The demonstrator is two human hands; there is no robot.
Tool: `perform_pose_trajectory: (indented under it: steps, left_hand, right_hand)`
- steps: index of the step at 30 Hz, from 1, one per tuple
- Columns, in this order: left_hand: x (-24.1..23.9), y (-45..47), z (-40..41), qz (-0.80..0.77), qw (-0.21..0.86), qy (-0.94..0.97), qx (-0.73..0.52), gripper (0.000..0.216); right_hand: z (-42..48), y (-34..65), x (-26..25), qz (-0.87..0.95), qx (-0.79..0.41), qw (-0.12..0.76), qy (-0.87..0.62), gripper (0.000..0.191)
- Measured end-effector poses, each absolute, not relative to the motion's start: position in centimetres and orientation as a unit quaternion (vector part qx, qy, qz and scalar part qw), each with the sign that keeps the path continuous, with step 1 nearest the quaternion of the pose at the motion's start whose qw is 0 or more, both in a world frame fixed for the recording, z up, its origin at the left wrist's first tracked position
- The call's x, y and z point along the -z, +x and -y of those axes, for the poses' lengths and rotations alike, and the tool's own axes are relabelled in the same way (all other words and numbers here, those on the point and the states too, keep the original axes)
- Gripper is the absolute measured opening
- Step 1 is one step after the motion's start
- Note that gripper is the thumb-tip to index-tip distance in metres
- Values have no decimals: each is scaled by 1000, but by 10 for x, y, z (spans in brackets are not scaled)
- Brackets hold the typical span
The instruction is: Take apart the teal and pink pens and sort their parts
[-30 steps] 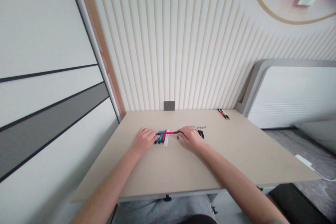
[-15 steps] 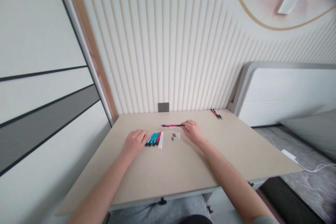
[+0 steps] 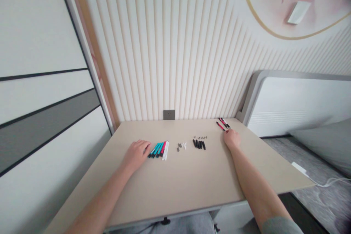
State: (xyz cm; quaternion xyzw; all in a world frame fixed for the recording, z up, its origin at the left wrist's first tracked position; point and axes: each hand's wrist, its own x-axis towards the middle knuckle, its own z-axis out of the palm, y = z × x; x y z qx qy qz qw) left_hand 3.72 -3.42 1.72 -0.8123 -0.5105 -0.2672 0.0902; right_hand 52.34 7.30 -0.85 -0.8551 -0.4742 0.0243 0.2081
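At the desk's far right, my right hand (image 3: pixel 232 139) has its fingers closed on the end of a red and black pen (image 3: pixel 221 126). The pen lies close beside other pens (image 3: pixel 225 122) with red, white and black parts. My left hand (image 3: pixel 138 151) rests on the desk, fingers loosely bent and apart from the thumb, at the left edge of a row of teal pen barrels (image 3: pixel 157 150) with black ends. Next to these are red barrels (image 3: pixel 163 148) and thin white refills (image 3: pixel 166 150).
Right of the refills lie small grey springs (image 3: pixel 179 147) and small white pieces (image 3: pixel 184 145). Several black grips (image 3: pixel 199 144) sit in a row below tiny metal tips (image 3: pixel 200 138). A ribbed wall with a socket (image 3: pixel 169 114) borders the desk (image 3: pixel 175 186); a bed stands right.
My right hand has carried the red and black pen from mid-desk to the pens at the back right. The black grips and metal tips now show. My left hand stays by the barrels.
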Motion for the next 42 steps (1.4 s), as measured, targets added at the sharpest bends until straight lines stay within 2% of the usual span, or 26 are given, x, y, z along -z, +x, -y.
perform_pose_trajectory:
  steps: [12, 26, 42]
  left_hand:
    - [-17, 42, 35, 517, 75, -818, 243, 26]
    - [-16, 44, 35, 516, 65, -819, 243, 30]
    - [-16, 43, 35, 532, 54, -802, 264, 20]
  right_hand:
    - [-95, 536, 16, 464, -12, 198, -863, 37]
    - [-94, 543, 19, 447, -16, 213, -868, 33]
    - [-96, 548, 23, 455, -40, 215, -863, 36]
